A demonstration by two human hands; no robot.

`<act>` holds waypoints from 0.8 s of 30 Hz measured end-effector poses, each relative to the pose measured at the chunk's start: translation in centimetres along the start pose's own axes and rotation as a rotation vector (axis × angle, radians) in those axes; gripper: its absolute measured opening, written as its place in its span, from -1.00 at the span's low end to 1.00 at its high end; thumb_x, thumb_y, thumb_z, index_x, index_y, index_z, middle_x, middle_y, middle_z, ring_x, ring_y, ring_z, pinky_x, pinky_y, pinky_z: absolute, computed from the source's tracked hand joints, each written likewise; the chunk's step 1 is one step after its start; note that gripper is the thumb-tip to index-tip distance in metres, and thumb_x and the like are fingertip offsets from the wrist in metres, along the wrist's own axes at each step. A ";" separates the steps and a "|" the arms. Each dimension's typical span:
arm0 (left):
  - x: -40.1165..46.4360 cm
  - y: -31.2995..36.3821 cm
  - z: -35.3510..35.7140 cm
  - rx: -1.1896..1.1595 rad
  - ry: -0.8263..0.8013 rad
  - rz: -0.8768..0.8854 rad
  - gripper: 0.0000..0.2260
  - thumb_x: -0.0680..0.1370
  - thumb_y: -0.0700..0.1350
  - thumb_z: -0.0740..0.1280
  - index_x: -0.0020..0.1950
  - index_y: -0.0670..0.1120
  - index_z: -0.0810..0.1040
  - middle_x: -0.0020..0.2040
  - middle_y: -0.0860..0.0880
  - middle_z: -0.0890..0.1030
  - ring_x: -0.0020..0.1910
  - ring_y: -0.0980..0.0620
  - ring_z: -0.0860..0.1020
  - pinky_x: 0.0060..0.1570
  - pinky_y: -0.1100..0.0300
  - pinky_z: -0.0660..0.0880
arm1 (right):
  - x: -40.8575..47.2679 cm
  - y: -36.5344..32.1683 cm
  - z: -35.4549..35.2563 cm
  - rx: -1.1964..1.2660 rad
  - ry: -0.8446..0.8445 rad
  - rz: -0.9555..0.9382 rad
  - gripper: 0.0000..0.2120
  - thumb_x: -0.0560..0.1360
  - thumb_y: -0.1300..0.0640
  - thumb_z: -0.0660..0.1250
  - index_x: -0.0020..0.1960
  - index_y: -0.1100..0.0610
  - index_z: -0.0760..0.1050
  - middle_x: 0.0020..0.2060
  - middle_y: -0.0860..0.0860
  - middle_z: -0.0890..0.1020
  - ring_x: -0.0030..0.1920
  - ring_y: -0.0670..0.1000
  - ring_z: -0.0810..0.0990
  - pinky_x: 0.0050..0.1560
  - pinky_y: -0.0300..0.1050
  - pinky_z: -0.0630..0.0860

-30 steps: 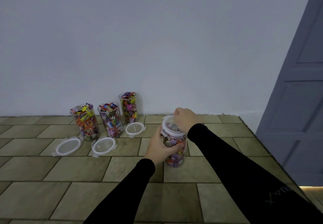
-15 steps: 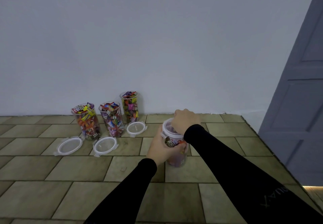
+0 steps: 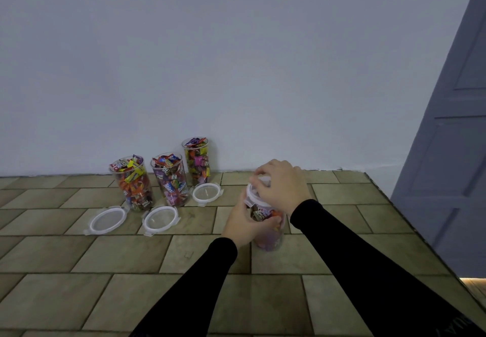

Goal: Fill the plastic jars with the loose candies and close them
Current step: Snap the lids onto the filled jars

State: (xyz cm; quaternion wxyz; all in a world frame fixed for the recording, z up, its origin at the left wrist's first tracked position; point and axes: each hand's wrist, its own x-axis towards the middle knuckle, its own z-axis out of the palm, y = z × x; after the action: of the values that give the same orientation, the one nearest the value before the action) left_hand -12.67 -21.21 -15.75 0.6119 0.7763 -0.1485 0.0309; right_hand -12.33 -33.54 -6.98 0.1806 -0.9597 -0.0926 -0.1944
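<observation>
Nearest you on the tiled counter (image 3: 126, 255), your left hand (image 3: 243, 222) wraps around the body of the candy-filled jar (image 3: 268, 227), fingers curled to steady it upright. Your right hand (image 3: 282, 186) sits on top, fingers curled over its white lid (image 3: 259, 189) (whether the clips have latched cannot be told from this view). Farther back and to the left, three lids (image 3: 107, 220) lie flat on the counter, each just in front of its jar. Behind them, near the wall (image 3: 236, 60), three open jars (image 3: 132, 183) stand packed to the brim with wrapped candies. Judged status: filling looks done, no loose candies visible; one jar being closed, three closures left.
</observation>
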 end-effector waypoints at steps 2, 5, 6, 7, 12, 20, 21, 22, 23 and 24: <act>0.0 0.1 0.0 0.012 0.002 0.020 -0.34 0.32 -0.11 0.60 0.35 -0.01 0.38 0.16 0.13 0.59 0.17 0.21 0.55 0.09 0.36 0.47 | -0.8 -0.1 0.2 -0.030 -0.047 -0.035 -0.63 0.49 -0.23 0.18 0.20 -0.10 0.51 0.15 -0.11 0.52 0.21 -0.02 0.41 0.21 0.01 0.30; -0.2 0.2 0.1 0.007 -0.002 0.042 -0.34 0.36 -0.18 0.57 0.38 -0.03 0.36 0.20 0.13 0.56 0.20 0.26 0.51 0.08 0.43 0.41 | -1.5 0.2 0.7 0.020 -0.056 0.054 -0.60 0.46 -0.29 0.19 0.24 -0.18 0.48 0.16 -0.12 0.45 0.25 -0.04 0.34 0.24 0.05 0.29; -0.2 0.1 0.1 0.008 -0.002 0.043 -0.34 0.36 -0.19 0.57 0.38 -0.03 0.36 0.21 0.12 0.56 0.21 0.25 0.51 0.09 0.43 0.41 | -1.6 0.2 0.7 0.052 -0.058 0.086 -0.60 0.46 -0.29 0.20 0.23 -0.20 0.48 0.16 -0.12 0.43 0.25 -0.05 0.32 0.24 0.06 0.28; -0.2 0.1 0.1 0.009 -0.004 0.044 -0.34 0.36 -0.19 0.57 0.38 -0.04 0.36 0.22 0.11 0.56 0.22 0.24 0.51 0.10 0.43 0.41 | -1.7 0.2 0.7 0.068 -0.063 0.103 -0.60 0.45 -0.29 0.21 0.22 -0.20 0.49 0.16 -0.13 0.42 0.26 -0.05 0.31 0.25 0.06 0.27; -0.3 -0.3 -0.1 -0.005 -0.018 -0.001 -0.34 0.33 -0.10 0.59 0.35 0.01 0.38 0.19 0.11 0.60 0.21 0.20 0.54 0.12 0.35 0.45 | -2.3 0.4 0.4 0.100 0.006 0.160 -0.41 0.34 -0.42 0.27 0.26 -0.13 0.47 0.17 -0.11 0.41 0.26 -0.06 0.33 0.25 0.03 0.27; -0.2 -0.8 0.3 -0.065 0.002 -0.071 -0.32 0.26 -0.09 0.62 0.29 0.09 0.39 0.13 0.11 0.63 0.11 0.18 0.59 0.13 0.21 0.51 | -3.6 1.7 0.7 0.273 0.063 0.442 -0.38 0.24 -0.47 0.33 0.13 -0.09 0.55 0.12 -0.09 0.54 0.23 0.00 0.44 0.15 0.01 0.23; -0.2 -0.8 0.3 -0.065 0.001 -0.075 -0.28 0.23 -0.03 0.61 0.31 0.06 0.38 0.14 0.09 0.63 0.12 0.17 0.59 0.14 0.20 0.51 | -3.6 1.7 0.5 0.281 0.067 0.451 -0.39 0.23 -0.47 0.35 0.11 -0.09 0.57 0.10 -0.09 0.57 0.21 0.01 0.46 0.13 0.01 0.24; -0.2 -0.8 0.3 -0.062 0.003 -0.075 -0.25 0.20 0.02 0.60 0.33 0.03 0.38 0.14 0.08 0.63 0.13 0.16 0.59 0.14 0.19 0.52 | -3.5 1.8 0.5 0.299 0.075 0.460 -0.41 0.22 -0.46 0.37 0.08 -0.09 0.58 0.07 -0.09 0.59 0.18 0.01 0.48 0.12 0.01 0.24; -0.3 -0.8 0.3 -0.054 0.006 -0.074 -0.24 0.21 0.03 0.60 0.34 0.01 0.38 0.15 0.08 0.63 0.13 0.17 0.59 0.13 0.21 0.52 | -3.4 1.8 0.4 0.318 0.076 0.472 -0.43 0.22 -0.44 0.39 0.05 -0.09 0.59 0.05 -0.10 0.60 0.16 0.00 0.50 0.12 0.00 0.26; -0.3 -0.6 0.3 -0.044 0.007 -0.073 -0.27 0.24 -0.01 0.61 0.34 0.00 0.38 0.15 0.07 0.62 0.12 0.18 0.59 0.12 0.22 0.52 | -3.2 1.9 0.2 0.330 0.072 0.478 -0.44 0.21 -0.44 0.40 0.02 -0.08 0.60 0.01 -0.10 0.62 0.14 0.00 0.51 0.13 0.00 0.28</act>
State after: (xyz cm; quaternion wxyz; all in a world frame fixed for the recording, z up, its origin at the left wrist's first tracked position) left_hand -12.82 -21.35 -16.50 0.6302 0.7673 -0.1184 0.0080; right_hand -14.72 -35.54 -9.09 0.3783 -0.9043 0.1122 -0.1626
